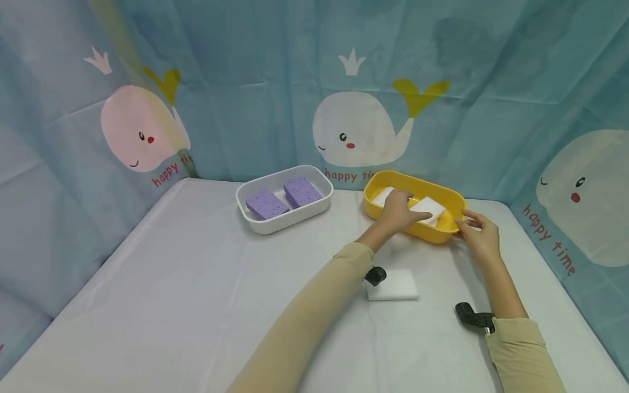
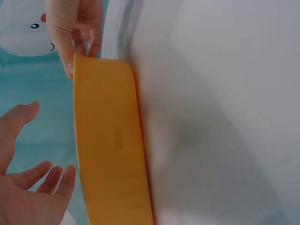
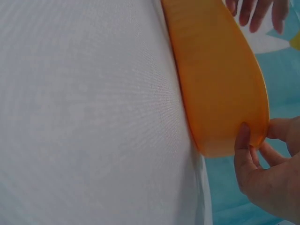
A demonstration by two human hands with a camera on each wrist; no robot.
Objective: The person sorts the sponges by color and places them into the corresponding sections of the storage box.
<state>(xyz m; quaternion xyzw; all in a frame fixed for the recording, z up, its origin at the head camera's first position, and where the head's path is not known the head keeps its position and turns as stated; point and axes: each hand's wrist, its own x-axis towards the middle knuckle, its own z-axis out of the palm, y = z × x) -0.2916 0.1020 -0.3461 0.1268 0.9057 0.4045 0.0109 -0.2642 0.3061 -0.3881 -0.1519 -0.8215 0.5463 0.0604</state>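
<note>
A yellow plastic bin (image 1: 426,233) stands at the back right of the table, holding a white block (image 1: 428,207) and another white piece (image 1: 382,196) partly behind my left hand. Over the bin, my left hand (image 1: 399,213) has its thumb and fingers spread, and nothing shows between them in the left wrist view. My right hand (image 1: 480,236) pinches the rim at the bin's right end; the right wrist view shows its thumb (image 3: 243,138) against the outer wall. A flat white pad (image 1: 393,286) lies on the table in front of the bin.
Left of the yellow bin is a white bin (image 1: 290,218) with two purple sponges (image 1: 267,204) inside. A white cloth covers the table (image 1: 162,305). Behind the bins hangs a blue curtain (image 1: 245,109) printed with whales.
</note>
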